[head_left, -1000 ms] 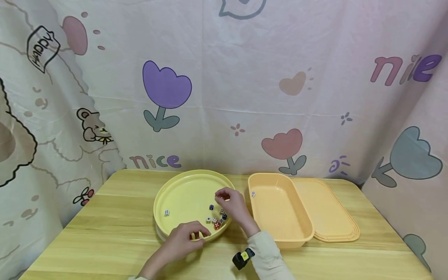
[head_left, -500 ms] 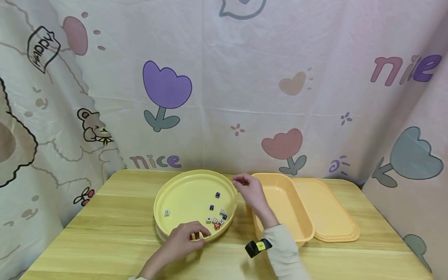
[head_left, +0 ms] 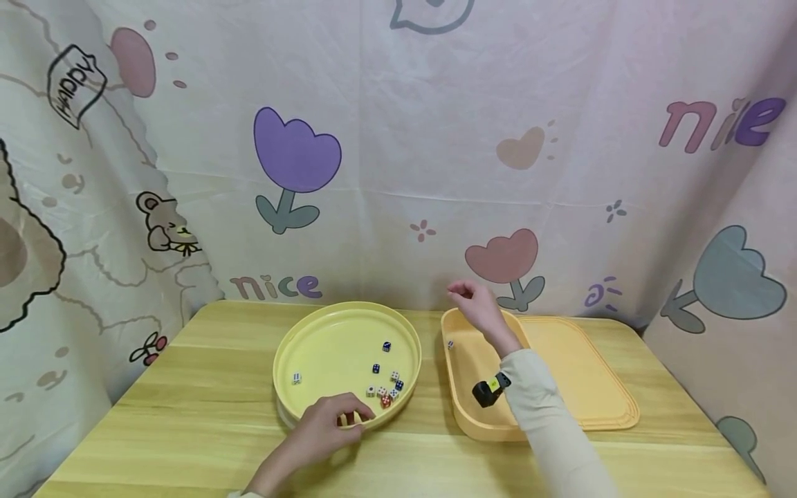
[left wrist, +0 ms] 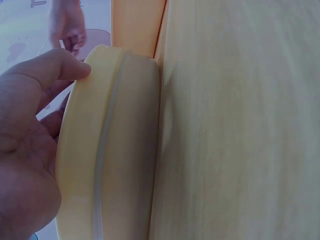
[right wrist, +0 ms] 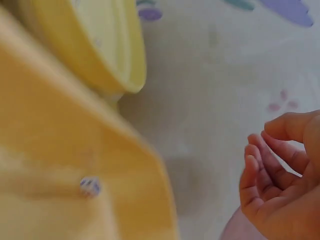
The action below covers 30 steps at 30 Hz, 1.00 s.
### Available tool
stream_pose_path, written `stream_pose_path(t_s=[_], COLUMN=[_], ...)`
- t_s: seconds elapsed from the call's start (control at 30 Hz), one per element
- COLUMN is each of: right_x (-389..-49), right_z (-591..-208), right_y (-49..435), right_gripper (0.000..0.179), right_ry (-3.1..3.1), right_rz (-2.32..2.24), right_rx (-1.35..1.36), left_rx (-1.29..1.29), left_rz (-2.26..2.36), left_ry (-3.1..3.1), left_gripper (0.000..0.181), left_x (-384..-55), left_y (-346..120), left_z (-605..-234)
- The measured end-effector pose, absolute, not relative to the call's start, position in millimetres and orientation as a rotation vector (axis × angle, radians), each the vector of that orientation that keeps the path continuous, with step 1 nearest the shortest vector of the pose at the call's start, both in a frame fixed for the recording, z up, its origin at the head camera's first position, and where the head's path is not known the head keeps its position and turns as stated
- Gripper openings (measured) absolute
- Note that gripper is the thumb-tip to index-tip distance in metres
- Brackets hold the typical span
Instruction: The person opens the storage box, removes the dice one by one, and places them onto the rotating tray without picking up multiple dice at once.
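My left hand (head_left: 330,422) grips the near rim of a round yellow tray (head_left: 285,408); the left wrist view shows the thumb against its side wall and fingers over the rim. In the tray, several white and dark blue dice and a red die (head_left: 386,401) cluster at the near right. One white die (head_left: 297,379) lies apart at the left. My right hand (head_left: 478,304) hovers over the far end of an orange rectangular box (head_left: 457,408), thumb and fingertips close together, with nothing visible between them. Inside the box, a white die (right wrist: 90,186) lies near the left wall.
A flat orange lid (head_left: 591,373) lies on the wooden table (head_left: 224,387), right of the box and partly behind it. A printed curtain (head_left: 398,138) hangs behind the table and along both sides.
My right hand has moved from the tray to the right and up, over the box. A dark blue die now shows in the tray where that hand was. The left hand has stayed put.
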State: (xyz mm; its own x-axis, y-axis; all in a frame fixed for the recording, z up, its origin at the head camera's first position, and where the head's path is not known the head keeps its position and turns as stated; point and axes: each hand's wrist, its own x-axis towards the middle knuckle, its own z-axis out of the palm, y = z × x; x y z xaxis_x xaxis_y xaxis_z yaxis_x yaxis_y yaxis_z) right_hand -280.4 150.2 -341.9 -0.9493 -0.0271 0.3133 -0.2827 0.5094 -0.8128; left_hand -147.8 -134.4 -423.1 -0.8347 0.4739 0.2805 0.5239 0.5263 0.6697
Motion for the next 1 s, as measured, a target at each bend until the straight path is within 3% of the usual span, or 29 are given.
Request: stream_pose_path(t_s=[0.67,1.0], right_x=[-305,-304], right_z=[-407,-422], right_y=[176,175], right_gripper=[0.023,0.02], right_ry=[-2.607,-2.709], right_rz=[1.579,1.613], right_rx=[0.095,0.289], left_rx=[-0.891,-0.883], left_rz=[-1.212,-1.208], left_ry=[-2.683,-2.684], left_gripper=[0.02,0.019], left_x=[-148,-147], left_y=[-134,-134], left_z=[-422,-423])
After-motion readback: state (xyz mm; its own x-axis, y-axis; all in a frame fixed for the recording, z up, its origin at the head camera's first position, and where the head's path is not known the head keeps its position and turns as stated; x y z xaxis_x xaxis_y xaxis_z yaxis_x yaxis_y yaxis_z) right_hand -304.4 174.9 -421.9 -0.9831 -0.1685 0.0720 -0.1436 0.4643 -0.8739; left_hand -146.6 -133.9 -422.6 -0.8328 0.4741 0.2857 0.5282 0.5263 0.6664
